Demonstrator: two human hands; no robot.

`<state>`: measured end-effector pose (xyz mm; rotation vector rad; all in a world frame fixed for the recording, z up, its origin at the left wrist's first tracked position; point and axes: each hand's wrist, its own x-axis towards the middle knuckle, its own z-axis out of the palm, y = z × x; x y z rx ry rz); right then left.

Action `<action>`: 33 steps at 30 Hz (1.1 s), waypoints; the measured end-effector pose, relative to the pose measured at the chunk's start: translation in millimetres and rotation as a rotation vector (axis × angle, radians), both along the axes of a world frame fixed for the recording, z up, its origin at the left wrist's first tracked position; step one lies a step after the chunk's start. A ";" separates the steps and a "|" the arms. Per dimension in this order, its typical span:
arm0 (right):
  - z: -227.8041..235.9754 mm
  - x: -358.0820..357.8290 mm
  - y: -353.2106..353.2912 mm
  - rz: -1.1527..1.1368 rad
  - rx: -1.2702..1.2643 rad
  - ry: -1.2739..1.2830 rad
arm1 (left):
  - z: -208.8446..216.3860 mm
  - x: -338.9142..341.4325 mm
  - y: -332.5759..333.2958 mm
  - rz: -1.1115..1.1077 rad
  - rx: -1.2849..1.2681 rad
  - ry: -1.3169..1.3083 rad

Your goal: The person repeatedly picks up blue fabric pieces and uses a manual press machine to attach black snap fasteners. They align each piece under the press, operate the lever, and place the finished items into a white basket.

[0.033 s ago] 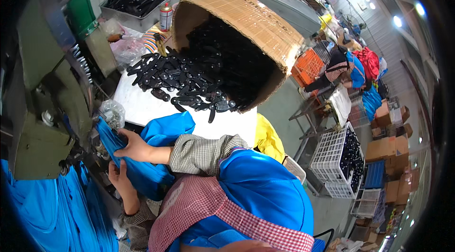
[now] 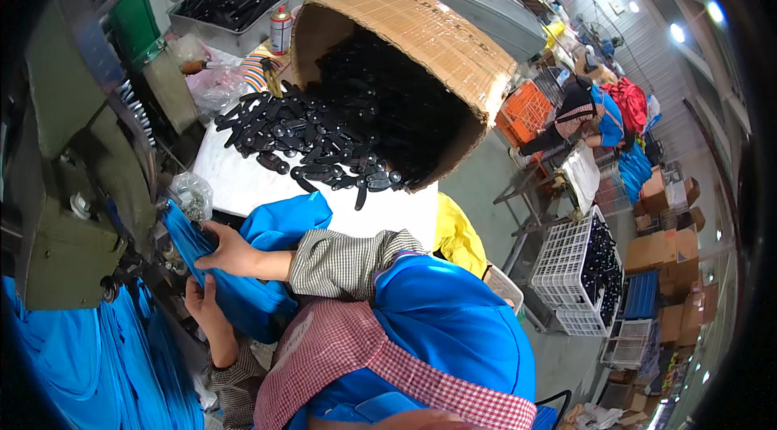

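A bunched strip of bright blue cloth (image 2: 202,250) runs from the green machine's edge down toward my lap. My right hand (image 2: 231,252) is closed over this cloth, thumb on top, with some fingers hidden behind the folds. Just below it, my left hand (image 2: 209,313) is closed against the cloth's lower edge; whatever sits between its fingers is hidden. Both hands are close beside the dark green machine (image 2: 73,244), near its working area. A clear plastic bag of small metal pieces (image 2: 192,194) lies just above the right hand.
A tipped cardboard box (image 2: 413,21) spills black elongated parts (image 2: 303,135) onto the white table (image 2: 243,187). Behind are a spray can (image 2: 280,32) and grey bins (image 2: 243,33) of black pieces. A white crate (image 2: 558,268) stands right; another person (image 2: 595,114) bends over farther back.
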<state>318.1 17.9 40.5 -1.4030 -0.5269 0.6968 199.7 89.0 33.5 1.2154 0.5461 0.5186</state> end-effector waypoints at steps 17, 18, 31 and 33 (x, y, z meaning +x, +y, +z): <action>-0.8 -8.4 -8.6 -0.027 0.069 0.095 | -16.9 -12.4 0.1 0.065 -0.003 0.009; -1.5 -8.8 -8.6 -0.027 0.064 0.090 | -18.0 -13.2 0.6 0.068 0.002 0.013; -7.1 -13.5 -10.3 -0.034 -0.009 0.175 | -14.4 -13.7 -6.5 0.054 -0.074 -0.053; -12.7 -12.4 -8.5 -0.004 0.002 0.161 | -17.9 -16.3 -2.8 0.019 -0.082 -0.076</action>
